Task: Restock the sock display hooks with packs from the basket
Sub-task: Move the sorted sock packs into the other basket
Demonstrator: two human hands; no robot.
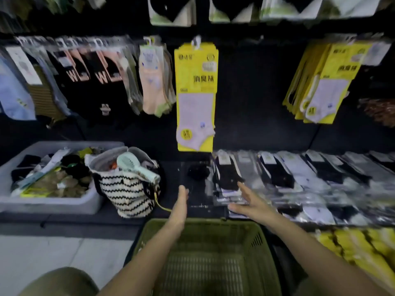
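Head view: left hand (181, 201), right hand (249, 202) empty, fingers straight, past green basket (213, 223); right over shelf sock packs (228, 175).

Top-row packs (172, 12) cut by top edge; yellow pack (195, 86) print blurred, unreadable; basket (205, 221) btm cropped.

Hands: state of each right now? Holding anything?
Left hand: open, fingers straight, holding nothing.
Right hand: open, fingers spread, holding nothing, by the sock packs lying on the shelf; whether it touches them cannot be told.
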